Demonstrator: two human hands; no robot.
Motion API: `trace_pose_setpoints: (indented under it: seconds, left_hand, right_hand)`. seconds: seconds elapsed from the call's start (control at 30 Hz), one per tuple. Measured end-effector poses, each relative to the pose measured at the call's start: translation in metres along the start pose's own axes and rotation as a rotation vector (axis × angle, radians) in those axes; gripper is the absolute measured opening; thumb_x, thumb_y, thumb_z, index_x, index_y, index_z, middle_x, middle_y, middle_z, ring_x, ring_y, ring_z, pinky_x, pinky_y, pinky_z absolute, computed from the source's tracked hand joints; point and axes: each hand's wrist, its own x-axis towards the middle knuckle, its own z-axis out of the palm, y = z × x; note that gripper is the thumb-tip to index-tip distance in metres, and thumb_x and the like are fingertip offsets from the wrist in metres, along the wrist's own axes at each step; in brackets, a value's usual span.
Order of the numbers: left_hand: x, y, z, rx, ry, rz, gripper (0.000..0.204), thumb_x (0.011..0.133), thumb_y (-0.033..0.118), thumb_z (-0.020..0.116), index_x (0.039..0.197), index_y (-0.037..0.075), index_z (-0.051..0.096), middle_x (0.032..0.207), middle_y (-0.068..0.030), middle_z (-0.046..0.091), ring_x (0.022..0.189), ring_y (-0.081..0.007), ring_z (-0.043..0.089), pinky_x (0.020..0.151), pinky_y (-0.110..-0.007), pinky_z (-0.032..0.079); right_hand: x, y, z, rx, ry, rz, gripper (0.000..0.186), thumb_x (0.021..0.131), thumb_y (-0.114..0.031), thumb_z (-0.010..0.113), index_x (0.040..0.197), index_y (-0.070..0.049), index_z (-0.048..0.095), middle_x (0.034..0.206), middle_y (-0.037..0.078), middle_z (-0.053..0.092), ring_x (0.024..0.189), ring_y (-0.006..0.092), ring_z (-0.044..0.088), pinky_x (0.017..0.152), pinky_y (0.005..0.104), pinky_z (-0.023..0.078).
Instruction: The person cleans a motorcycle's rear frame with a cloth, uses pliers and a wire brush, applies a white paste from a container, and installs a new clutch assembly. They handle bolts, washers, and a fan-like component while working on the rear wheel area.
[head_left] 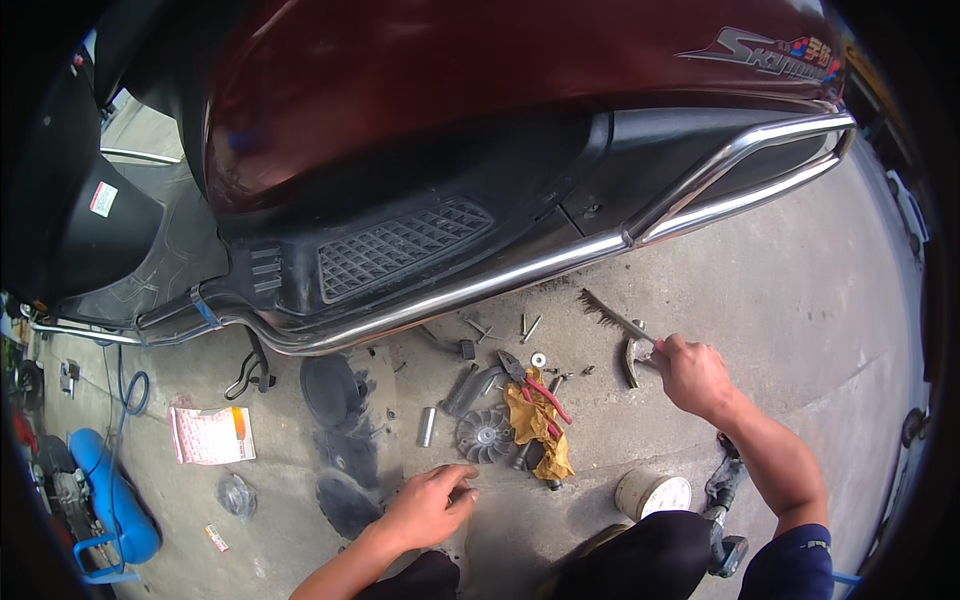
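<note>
Because brush (618, 316) looks light, stiff, handle (641, 330) suits grip; right hand (692, 378) clenched there, bristles (600, 308) toward ten o'clock. Left hand (425, 508), seven o'clock of finned wheel (485, 435): fingers apparently released.

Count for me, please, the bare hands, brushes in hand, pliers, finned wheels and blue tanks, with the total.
Bare hands: 2 (left hand, right hand)
Brush in hand: 1
Pliers: 1
Finned wheel: 1
Blue tank: 1
Total: 6
</note>
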Motion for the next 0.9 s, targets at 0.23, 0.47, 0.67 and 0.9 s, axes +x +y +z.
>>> trace_pose_setpoints:
  seconds: [0.23,0.47,0.67,0.9]
  left_hand:
    - [0.013,0.009,0.007,0.012,-0.017,0.099,0.034,0.096,0.02,0.069,0.124,0.001,0.063,0.112,-0.0193,0.072,0.098,-0.0337,0.074,0.084,-0.042,0.059]
    - [0.011,0.007,0.006,0.005,-0.012,0.035,0.033,0.097,0.019,0.069,0.123,0.0,0.063,0.11,-0.0186,0.072,0.097,-0.0326,0.075,0.083,-0.041,0.059]
    - [0.035,0.021,-0.001,0.021,0.103,0.122,0.028,0.096,0.014,0.07,0.12,-0.001,0.066,0.105,-0.0171,0.073,0.09,-0.0268,0.074,0.079,-0.037,0.059]
    - [0.168,0.072,-0.034,-0.377,0.304,0.054,0.027,0.102,0.02,0.065,0.114,-0.004,0.065,0.097,-0.0085,0.07,0.077,-0.0141,0.068,0.06,-0.029,0.053]
  right_hand:
    - [0.056,-0.031,-0.004,0.174,0.351,-0.201,0.021,0.101,-0.022,0.064,0.1,-0.002,0.059,0.084,0.024,0.071,0.073,0.0474,0.069,0.066,0.0539,0.056]
    - [0.052,-0.049,0.017,0.163,0.156,-0.165,0.023,0.101,-0.022,0.063,0.1,-0.001,0.054,0.071,0.024,0.068,0.066,0.0464,0.068,0.061,0.0557,0.055]
    - [-0.037,-0.008,0.02,0.318,0.026,-0.053,0.026,0.1,-0.025,0.064,0.094,0.0,0.058,0.069,0.025,0.066,0.069,0.0484,0.068,0.065,0.0556,0.055]
    - [-0.092,0.03,0.072,0.264,-0.278,0.068,0.034,0.102,-0.034,0.059,0.1,0.0,0.063,0.082,0.028,0.071,0.081,0.0486,0.07,0.075,0.0587,0.055]
